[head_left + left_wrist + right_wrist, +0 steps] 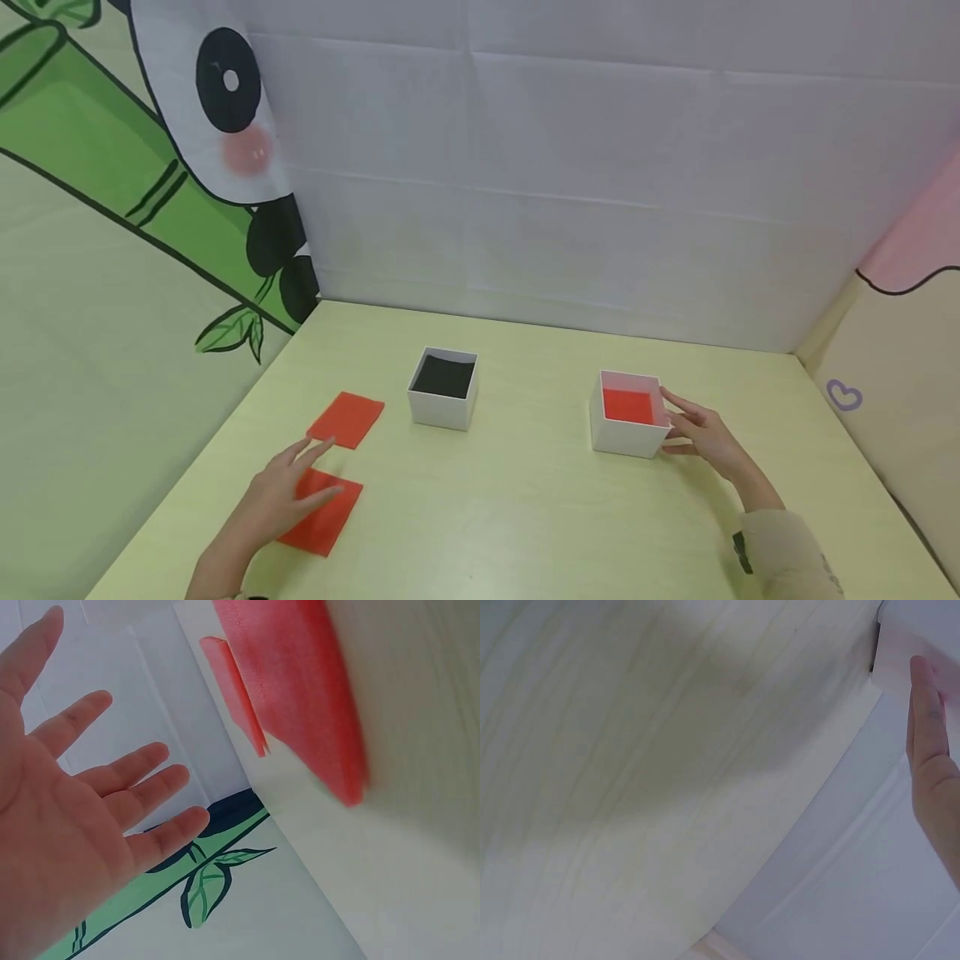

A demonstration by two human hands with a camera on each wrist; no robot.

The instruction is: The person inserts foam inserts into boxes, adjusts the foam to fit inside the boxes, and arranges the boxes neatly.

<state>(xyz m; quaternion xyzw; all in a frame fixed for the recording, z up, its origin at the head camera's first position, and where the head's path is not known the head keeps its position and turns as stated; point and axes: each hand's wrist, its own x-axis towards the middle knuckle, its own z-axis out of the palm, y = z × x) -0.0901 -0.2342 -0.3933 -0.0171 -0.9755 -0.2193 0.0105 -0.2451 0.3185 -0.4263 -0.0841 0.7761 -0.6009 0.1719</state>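
Note:
My left hand [272, 502] hovers with spread fingers over the nearer of two flat red cloth squares [328, 521], holding nothing. The farther red square [347, 419] lies just beyond its fingertips. In the left wrist view the palm [67, 825] is bare, and the nearer cloth [300, 690] looks folded into a thick pad. At the right, my right hand [708, 442] rests its extended fingers against the right side of a white open-top box [626, 438]. Inside that box lies red cloth [628, 407]. The right wrist view shows straight fingers [928, 712] along the box wall.
A second white box [438, 411] holding black cloth [444, 377] stands between the red squares and the right-hand box. A white backdrop [525, 183] rises behind the pale table [510, 517], with a panda and bamboo print [187, 208] at the left.

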